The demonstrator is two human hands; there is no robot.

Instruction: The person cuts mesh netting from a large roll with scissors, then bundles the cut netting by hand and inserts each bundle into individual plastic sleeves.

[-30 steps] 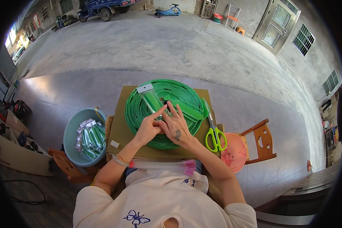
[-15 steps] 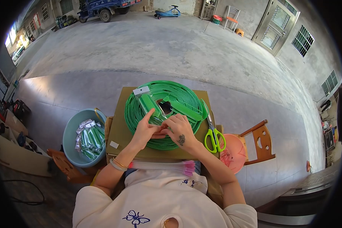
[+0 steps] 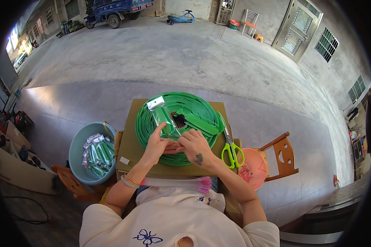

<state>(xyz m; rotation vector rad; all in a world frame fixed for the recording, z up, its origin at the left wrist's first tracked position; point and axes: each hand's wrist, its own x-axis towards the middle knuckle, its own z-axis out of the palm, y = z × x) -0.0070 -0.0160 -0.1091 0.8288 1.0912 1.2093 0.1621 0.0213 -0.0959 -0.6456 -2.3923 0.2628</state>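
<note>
A large coil of green strip lies on the brown box top. Over the coil, my left hand grips a clear plastic packet with green material inside and a silvery header at its upper end. My right hand pinches the packet's lower end, its fingertips close to those of the left. Scissors with lime-green handles lie right of the coil. A bundle of clear strips with pink ends rests between my forearms, at the near edge of the box.
At the left stands a blue tub holding several green packets. To the right are a pink basin and a wooden chair. A blue vehicle stands far back, with a metal-framed chair at the back right.
The packet's header has tilted and shifted slightly relative to the coil. Both hands remain on the packet, with small finger movements. The whole view has shifted a little.
</note>
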